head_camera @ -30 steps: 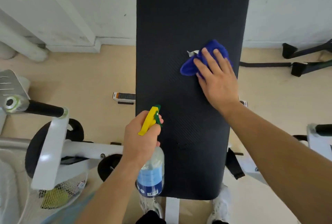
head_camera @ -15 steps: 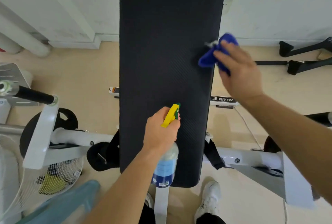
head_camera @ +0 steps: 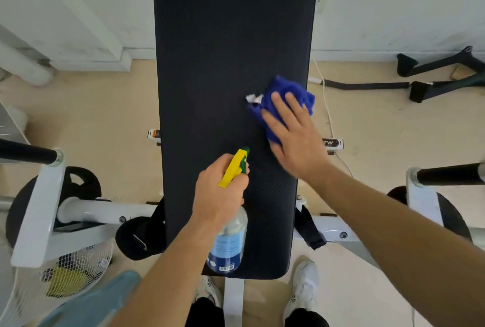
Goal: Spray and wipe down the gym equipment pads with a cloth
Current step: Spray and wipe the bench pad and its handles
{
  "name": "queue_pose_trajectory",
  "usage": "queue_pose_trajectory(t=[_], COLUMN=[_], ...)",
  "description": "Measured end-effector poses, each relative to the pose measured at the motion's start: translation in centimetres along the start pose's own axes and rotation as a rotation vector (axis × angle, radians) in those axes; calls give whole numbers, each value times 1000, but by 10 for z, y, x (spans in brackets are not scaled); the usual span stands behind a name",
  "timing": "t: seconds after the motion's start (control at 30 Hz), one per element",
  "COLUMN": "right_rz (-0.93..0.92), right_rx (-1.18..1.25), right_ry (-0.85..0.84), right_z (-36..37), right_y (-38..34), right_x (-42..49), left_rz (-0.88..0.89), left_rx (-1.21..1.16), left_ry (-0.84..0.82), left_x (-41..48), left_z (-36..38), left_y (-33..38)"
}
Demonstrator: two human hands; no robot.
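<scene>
Bottom left first: a white wire cage (head_camera: 68,271) can be seen, with something yellow behind the mesh, too blurry to be named. The black pad (head_camera: 223,64) is laid down the middle, its long axis running straight away from the person toward the wall. Over its near end a bottle (head_camera: 228,245) is gripped by the left hand (head_camera: 217,192), fingers (head_camera: 240,182) wrapped tight round the neck under the yellow spray head. It's lined up roughly with the pad, base toward the person, green nozzle (head_camera: 246,158) aimed away. It's see-through with a blue label, but the fill level can't be made out. Further right, a blue cloth (head_camera: 288,90) is pressed onto the pad near its right edge by the right hand (head_camera: 294,140), fingers (head_camera: 278,106) laid straight and slightly spread, nothing clenched. A white tag (head_camera: 253,97) is stuck out at the cloth's left.
</scene>
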State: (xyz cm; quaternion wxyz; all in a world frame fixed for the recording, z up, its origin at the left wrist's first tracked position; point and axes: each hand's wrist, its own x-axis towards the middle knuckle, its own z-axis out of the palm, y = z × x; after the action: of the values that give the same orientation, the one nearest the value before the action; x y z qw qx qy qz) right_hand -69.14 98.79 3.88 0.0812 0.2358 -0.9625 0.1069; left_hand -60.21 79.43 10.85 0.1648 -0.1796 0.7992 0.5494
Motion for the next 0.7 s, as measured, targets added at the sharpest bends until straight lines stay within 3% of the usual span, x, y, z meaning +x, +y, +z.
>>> queue_pose_trajectory(t=[0.13,0.2,0.27,0.4,0.5,0.57,0.7], right_rz=[-441,-610,-592,-192,-53,-149,-552], right_rx=[-181,-239,-265,-252,-169,-149,-138], right_ry=[-265,-324,-271,-96,-35,-103,-359], right_z=[30,27,15,-14,-4,16,54], right_y=[-18,-2,14,22,-6,-36,-88], right_x=[-110,-115,-77,15,25,-1,-96], left_rz=[7,17,30,20,-9,-30,-46], left_rx=[-27,-6,14,29,-15,-40,-43], left_ry=[37,31,39,25,24,34,63], left_x=[8,11,11,7,-1,-6,-14], left_z=[-24,-32,-37,-41,-45,-50,-59], left_y=[3,1,-6,-20,-25,-32,-45])
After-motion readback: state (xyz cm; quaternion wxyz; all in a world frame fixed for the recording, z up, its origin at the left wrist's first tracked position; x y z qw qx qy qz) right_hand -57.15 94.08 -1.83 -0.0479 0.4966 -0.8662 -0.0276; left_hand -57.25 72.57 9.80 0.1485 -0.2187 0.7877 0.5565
